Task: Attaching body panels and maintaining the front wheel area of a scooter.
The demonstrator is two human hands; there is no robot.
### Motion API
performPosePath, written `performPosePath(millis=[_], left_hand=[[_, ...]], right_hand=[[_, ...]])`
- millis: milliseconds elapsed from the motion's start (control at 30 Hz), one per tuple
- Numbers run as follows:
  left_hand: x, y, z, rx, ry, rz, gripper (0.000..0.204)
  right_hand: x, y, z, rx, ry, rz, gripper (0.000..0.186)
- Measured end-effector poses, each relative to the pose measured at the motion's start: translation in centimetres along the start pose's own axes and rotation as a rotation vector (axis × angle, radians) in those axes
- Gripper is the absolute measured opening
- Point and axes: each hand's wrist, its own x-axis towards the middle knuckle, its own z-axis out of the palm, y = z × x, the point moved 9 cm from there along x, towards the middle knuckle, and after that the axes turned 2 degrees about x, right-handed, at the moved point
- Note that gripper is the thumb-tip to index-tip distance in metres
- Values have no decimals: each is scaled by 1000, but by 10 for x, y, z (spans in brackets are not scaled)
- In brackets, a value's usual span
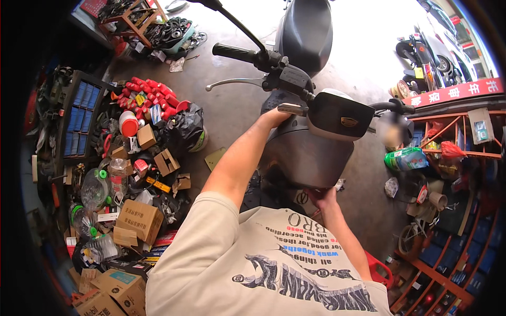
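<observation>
We have our left hand (274,117) up at the scooter (308,152), closed around something under its handlebar; the right hand (322,199) presses its front panel's lower edge, grip unclear. Heavy, rigid, slick plastic: best held by handlebar and panel edges.

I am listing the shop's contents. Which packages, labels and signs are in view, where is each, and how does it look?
Cardboard boxes: brown, left floor pile, some open.
Red bottles: heap, upper left floor.
White tub: red lid, beside the bottles.
Blue packs: rows in a dark rack, far left.
Green packet: on the right shelf.
Red sign: long banner, white characters, upper right.
Gold badge: small, on the scooter's black panel.
</observation>
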Motion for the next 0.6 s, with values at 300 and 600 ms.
performPosePath(millis=[300,600], left_hand=[[12,-38,-38,326,74,-144,19],[21,-25,-38,684,55,-278,23]], right_hand=[[-15,1,10,76,67,-22,36],[8,0,-18,79,84,-24,35]])
